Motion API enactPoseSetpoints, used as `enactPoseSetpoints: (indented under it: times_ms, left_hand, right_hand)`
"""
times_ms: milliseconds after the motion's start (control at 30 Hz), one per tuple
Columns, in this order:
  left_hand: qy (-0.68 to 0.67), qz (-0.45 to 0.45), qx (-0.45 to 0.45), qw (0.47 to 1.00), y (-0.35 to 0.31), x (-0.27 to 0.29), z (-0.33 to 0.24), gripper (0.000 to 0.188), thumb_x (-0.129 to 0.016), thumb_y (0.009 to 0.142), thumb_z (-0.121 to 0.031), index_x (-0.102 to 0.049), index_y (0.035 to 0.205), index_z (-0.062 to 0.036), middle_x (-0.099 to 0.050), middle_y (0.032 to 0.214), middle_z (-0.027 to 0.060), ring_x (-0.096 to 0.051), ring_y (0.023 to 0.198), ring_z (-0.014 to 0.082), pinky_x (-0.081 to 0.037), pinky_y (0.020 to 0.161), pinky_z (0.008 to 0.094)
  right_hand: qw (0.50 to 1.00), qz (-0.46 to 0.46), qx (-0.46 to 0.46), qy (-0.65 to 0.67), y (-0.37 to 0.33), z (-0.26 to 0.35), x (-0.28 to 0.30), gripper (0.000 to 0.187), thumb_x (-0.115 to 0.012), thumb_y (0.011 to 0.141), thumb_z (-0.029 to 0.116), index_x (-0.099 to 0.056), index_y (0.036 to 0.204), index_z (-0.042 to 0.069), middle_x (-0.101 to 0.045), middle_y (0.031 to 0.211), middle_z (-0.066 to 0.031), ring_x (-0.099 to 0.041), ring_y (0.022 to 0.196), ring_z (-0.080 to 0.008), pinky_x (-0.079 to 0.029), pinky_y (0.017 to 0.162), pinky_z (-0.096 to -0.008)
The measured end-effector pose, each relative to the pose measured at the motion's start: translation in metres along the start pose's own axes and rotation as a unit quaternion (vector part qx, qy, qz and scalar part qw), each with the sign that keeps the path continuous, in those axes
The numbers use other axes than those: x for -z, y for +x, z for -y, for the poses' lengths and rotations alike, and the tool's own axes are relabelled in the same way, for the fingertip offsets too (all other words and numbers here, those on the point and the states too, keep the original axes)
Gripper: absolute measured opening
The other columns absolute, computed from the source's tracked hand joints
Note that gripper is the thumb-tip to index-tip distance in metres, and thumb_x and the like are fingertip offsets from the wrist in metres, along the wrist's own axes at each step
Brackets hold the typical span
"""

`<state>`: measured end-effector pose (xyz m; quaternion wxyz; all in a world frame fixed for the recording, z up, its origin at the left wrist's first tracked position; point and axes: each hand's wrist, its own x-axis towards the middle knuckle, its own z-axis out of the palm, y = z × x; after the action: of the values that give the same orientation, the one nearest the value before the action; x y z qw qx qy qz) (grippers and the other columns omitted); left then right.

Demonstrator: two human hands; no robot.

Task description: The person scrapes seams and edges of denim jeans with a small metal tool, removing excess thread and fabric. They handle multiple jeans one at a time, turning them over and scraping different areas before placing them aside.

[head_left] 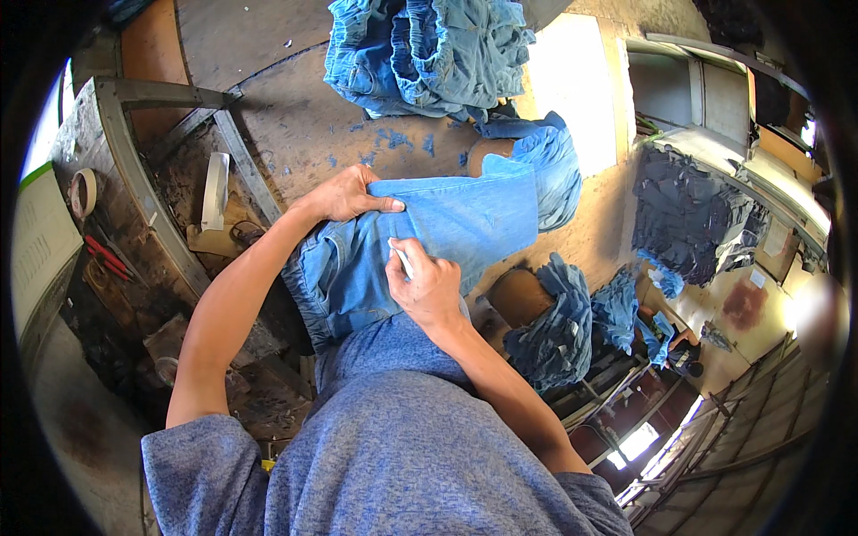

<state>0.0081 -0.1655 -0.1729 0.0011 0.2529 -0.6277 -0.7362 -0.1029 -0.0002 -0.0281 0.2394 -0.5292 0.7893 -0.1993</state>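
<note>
A pair of light blue jeans (465, 219) lies spread on a worn wooden worktable (304, 125) in front of me. My left hand (349, 194) presses flat on the upper edge of the denim, fingers pointing right. My right hand (427, 284) is closed around a small white tool (401, 259), its tip touching the fabric near the waistband area. The lower part of the jeans hangs against my blue shirt.
A heap of blue jeans (424, 54) sits at the table's far end. More denim is draped over stands (559, 330) to my right, and a dark stack (688, 219) lies farther right. A metal frame (134, 179) and tape roll (82, 192) are left.
</note>
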Motion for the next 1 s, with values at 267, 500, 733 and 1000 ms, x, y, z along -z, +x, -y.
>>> enactPoseSetpoints:
  times_ms: [267,500,733,1000]
  left_hand:
    - [-0.011,0.012,0.024,1.000,0.000,0.003,-0.007,0.052,-0.086,0.087,-0.048,-0.073,0.075,0.0004,-0.060,0.064,0.0028,-0.051,0.064,0.0118,-0.041,0.060,0.0382]
    - [-0.015,0.020,0.064,0.998,-0.005,0.005,-0.025,0.055,-0.086,0.087,-0.049,-0.069,0.069,-0.0004,-0.056,0.064,0.0045,-0.050,0.066,0.0136,-0.039,0.060,0.0388]
    - [0.020,0.017,0.063,0.998,-0.004,0.006,-0.019,0.053,-0.086,0.088,-0.049,-0.071,0.071,-0.0011,-0.055,0.058,0.0024,-0.048,0.061,0.0110,-0.038,0.056,0.0383]
    - [0.122,-0.081,0.025,0.989,-0.020,0.009,-0.058,0.041,-0.086,0.087,-0.041,-0.076,0.095,-0.0020,-0.071,0.079,0.0086,-0.065,0.076,0.0224,-0.052,0.070,0.0402]
  right_hand:
    - [0.978,0.128,0.032,-0.164,-0.007,0.009,0.014,0.013,-0.073,0.089,0.010,-0.072,0.103,0.012,-0.068,0.063,-0.0138,-0.067,0.051,-0.0326,-0.053,0.050,-0.0427]
    - [1.000,-0.008,0.006,0.001,0.015,-0.003,0.002,0.010,-0.072,0.092,0.013,-0.069,0.101,0.013,-0.066,0.060,-0.0114,-0.067,0.050,-0.0323,-0.053,0.049,-0.0444]
    - [0.986,0.055,0.020,-0.154,0.021,0.007,0.001,0.013,-0.072,0.091,0.016,-0.071,0.104,0.011,-0.070,0.067,-0.0133,-0.068,0.055,-0.0345,-0.055,0.053,-0.0472]
    - [0.996,0.054,-0.067,-0.006,0.010,0.001,0.041,0.018,-0.067,0.100,0.022,-0.064,0.110,0.007,-0.071,0.070,-0.0143,-0.071,0.064,-0.0391,-0.056,0.061,-0.0480]
